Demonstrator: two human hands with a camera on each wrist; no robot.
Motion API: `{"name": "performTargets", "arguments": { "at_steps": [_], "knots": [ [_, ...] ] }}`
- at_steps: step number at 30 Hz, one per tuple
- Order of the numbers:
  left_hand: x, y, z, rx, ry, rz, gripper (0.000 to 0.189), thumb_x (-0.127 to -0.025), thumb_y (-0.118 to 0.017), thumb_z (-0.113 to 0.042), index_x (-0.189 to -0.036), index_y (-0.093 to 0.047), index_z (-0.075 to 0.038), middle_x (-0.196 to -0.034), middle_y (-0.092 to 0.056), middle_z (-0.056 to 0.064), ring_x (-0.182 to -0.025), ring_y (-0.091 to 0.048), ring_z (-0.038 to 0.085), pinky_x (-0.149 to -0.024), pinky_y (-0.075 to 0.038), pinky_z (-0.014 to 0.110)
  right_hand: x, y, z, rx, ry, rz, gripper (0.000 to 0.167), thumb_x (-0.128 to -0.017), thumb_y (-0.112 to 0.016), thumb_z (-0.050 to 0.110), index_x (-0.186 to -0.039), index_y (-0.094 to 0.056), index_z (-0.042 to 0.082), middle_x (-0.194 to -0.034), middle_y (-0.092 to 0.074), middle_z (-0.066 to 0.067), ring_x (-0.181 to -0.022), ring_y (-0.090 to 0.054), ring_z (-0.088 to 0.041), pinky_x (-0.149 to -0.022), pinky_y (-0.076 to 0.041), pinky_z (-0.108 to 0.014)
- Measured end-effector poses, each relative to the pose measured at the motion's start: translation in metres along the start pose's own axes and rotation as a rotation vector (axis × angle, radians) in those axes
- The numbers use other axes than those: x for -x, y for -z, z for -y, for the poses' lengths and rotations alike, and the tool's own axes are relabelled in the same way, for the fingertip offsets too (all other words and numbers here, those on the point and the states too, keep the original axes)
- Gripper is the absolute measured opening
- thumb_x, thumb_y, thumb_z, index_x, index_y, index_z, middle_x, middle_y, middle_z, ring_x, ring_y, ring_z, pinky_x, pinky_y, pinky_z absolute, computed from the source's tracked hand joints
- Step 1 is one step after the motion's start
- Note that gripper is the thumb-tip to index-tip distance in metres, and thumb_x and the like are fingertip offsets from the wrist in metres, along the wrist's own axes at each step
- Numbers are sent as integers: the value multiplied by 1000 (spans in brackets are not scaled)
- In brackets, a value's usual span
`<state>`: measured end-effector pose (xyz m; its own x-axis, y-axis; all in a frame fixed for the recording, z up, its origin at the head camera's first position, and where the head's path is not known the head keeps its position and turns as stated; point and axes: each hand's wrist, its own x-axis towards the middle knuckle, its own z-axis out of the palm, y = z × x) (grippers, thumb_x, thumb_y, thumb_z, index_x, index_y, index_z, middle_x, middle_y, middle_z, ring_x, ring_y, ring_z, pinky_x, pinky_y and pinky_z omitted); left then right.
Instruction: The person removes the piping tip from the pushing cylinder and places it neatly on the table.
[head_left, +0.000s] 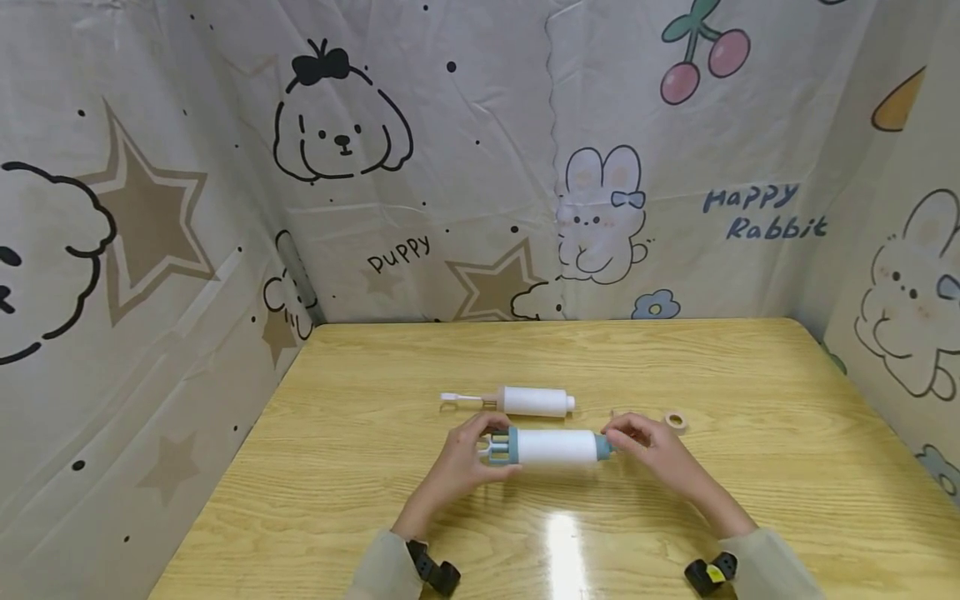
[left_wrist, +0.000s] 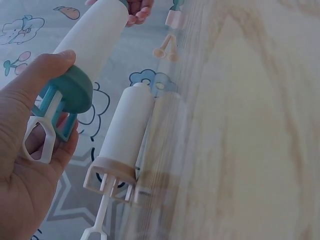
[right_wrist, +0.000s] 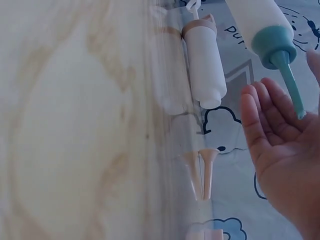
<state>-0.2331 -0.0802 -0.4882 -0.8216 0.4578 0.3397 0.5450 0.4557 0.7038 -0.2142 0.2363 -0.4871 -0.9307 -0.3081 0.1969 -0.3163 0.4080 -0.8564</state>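
A white-barrelled syringe-like extruder with teal ends lies level between the hands. My left hand grips its teal collar, thumb laid over the barrel, fingers under the open teal frame and white plunger handle. At the other end, a narrow teal nozzle points into my right hand. In the right wrist view that hand's fingers are loosely extended beside the nozzle, with no pinch showing; most of the thumb is out of view. Behind it lies a second white extruder with a beige collar and its plunger drawn out.
On the wood-grain table, a small beige ring lies behind the right hand. A slim beige nozzle lies near it, its reflection alongside. Printed fabric hangs around the table's back and sides.
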Motion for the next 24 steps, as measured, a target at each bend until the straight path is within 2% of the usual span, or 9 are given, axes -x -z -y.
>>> {"name": "performTargets", "arguments": {
  "at_steps": [4,6,8,14,20,21,24],
  "knots": [
    [0,0,0,3,-1,-2,54,-74,-86,-21,-119,-58,-12,-112,-66,3,-103,-65,19,-88,-57,33,-4,2,-1,-66,-91,93,37,-106,-43,23,-97,-65,-5,-88,-67,-15,-76,-61,-8,-69,-54,-28],
    [0,0,-1,6,-1,-2,54,-74,-87,-20,-119,-58,-11,-112,-66,3,-102,-65,18,-88,-57,32,-6,2,-2,-107,-112,157,40,-106,-42,23,-90,-63,-7,-78,-65,-11,-68,-60,-13,-62,-54,-29],
    [-1,0,-1,8,-5,-1,54,-73,-87,-19,-118,-58,-11,-111,-66,3,-102,-65,17,-88,-58,32,-7,2,-3,-138,-136,203,42,-105,-43,24,-88,-62,-10,-75,-65,-8,-65,-60,-13,-60,-54,-30],
    [-1,0,0,6,-3,-6,54,-74,-86,-19,-119,-58,-11,-112,-66,3,-101,-64,16,-87,-58,31,-9,2,0,-203,-195,236,42,-103,-48,25,-92,-63,-13,-78,-68,-2,-67,-62,-8,-63,-56,-29],
    [-1,3,1,-3,-15,4,54,-75,-86,-21,-119,-57,-11,-112,-65,4,-101,-64,17,-86,-58,30,-11,-2,-6,-402,-241,304,28,-104,-45,23,-91,-66,8,-82,-68,8,-72,-60,-4,-69,-54,-23],
    [-1,3,1,-1,-20,8,54,-75,-86,-21,-120,-57,-11,-113,-65,4,-101,-64,18,-86,-58,30,-10,-2,-6,-415,-241,307,27,-104,-46,23,-91,-66,10,-82,-67,8,-72,-60,-4,-69,-54,-23],
    [-1,5,1,9,-22,14,56,-75,-85,-20,-121,-57,-7,-113,-65,5,-101,-64,20,-87,-58,32,-9,-3,-6,-361,-207,268,26,-103,-49,21,-93,-66,5,-83,-66,6,-73,-59,-6,-68,-54,-24]
  ]
}}
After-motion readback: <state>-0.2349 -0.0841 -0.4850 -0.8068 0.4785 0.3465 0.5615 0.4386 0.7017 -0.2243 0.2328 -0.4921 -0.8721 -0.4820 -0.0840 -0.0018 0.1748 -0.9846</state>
